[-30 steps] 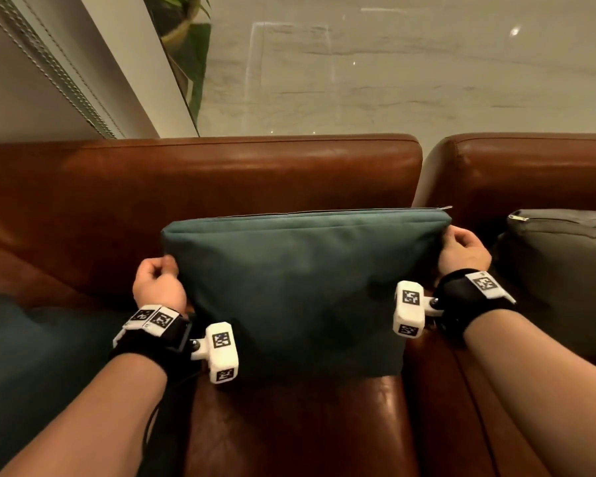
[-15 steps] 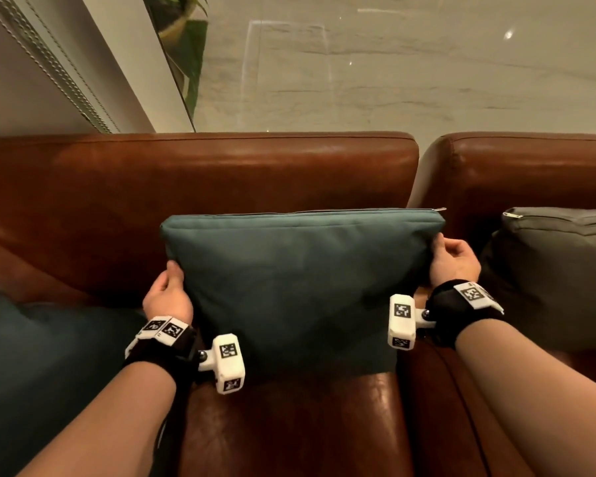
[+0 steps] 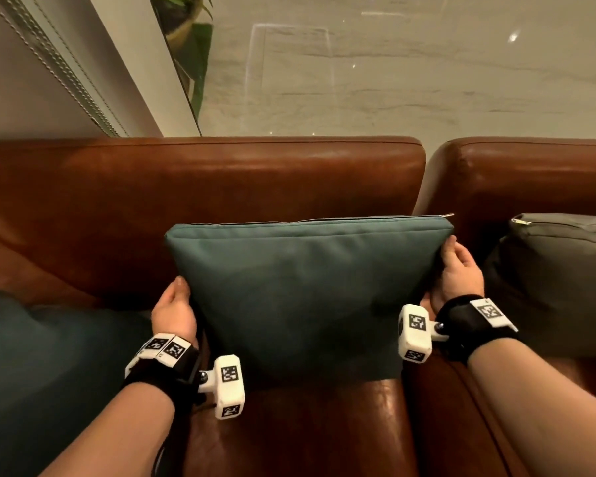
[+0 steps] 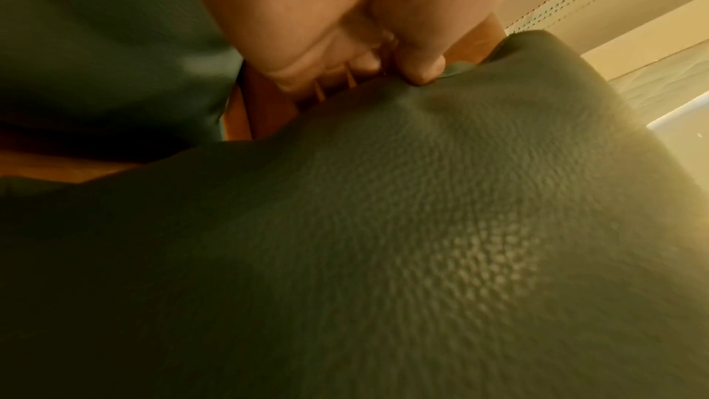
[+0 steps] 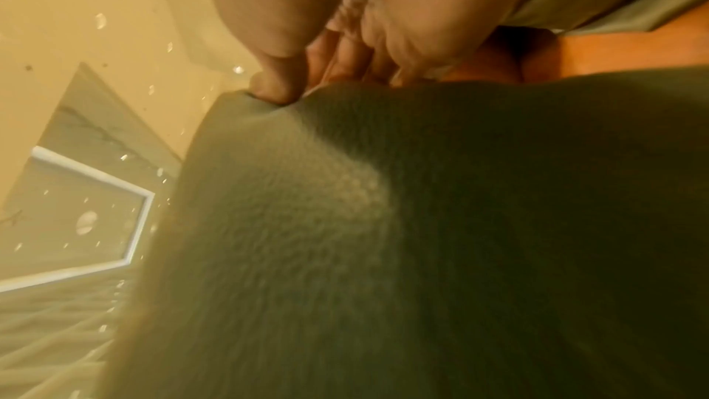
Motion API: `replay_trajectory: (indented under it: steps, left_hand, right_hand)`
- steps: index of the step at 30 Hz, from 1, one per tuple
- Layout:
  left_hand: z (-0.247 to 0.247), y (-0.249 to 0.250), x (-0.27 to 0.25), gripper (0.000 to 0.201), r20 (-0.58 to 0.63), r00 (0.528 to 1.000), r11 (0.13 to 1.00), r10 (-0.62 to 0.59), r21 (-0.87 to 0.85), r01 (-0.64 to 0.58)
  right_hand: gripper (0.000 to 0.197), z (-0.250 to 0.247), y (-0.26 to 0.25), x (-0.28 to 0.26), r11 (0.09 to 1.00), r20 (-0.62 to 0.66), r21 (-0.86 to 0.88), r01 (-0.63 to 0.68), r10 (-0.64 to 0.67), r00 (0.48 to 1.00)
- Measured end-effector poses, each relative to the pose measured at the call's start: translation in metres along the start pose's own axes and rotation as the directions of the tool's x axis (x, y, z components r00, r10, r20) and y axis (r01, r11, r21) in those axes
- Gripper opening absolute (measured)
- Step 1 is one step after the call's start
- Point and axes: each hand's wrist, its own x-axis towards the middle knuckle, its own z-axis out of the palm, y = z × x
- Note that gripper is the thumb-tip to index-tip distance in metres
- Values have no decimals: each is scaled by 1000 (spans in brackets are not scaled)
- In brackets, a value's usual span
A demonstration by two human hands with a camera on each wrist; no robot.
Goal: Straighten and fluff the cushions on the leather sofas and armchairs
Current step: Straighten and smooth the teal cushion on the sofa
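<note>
A teal cushion (image 3: 300, 297) stands upright against the back of the brown leather sofa (image 3: 200, 180), zipper edge on top. My left hand (image 3: 174, 309) holds its left side about halfway down, thumb pressing into the cover (image 4: 422, 72) and fingers behind. My right hand (image 3: 460, 270) holds the right side just below the top corner, thumb on the front (image 5: 276, 84) and fingers behind the cushion. The cushion (image 4: 383, 238) fills both wrist views (image 5: 422, 238).
A grey cushion (image 3: 558, 280) leans on the neighbouring brown armchair (image 3: 530, 177) at the right. A second teal cushion (image 3: 49, 366) lies on the sofa at the left. Behind the sofa are a pale marble floor (image 3: 410, 80), a potted plant (image 3: 186, 25) and a window blind (image 3: 59, 67).
Both hands have slid down the cushion's sides, the left one farther. The cushion stays upright against the sofa back.
</note>
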Motion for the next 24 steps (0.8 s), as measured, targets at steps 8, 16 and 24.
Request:
replay_trajectory:
  steps: [8, 16, 24]
  left_hand:
    - [3, -1, -3, 38, -61, 997, 998, 50, 36, -48]
    - [18, -20, -6, 16, -75, 995, 987, 60, 153, -48]
    - [7, -52, -7, 57, -55, 992, 983, -111, 139, 117]
  right_hand:
    - [39, -3, 18, 3, 996, 53, 10, -85, 84, 995]
    - [27, -5, 35, -7, 987, -62, -138, -77, 69, 996]
    - [48, -30, 56, -19, 981, 154, -118, -154, 171, 973]
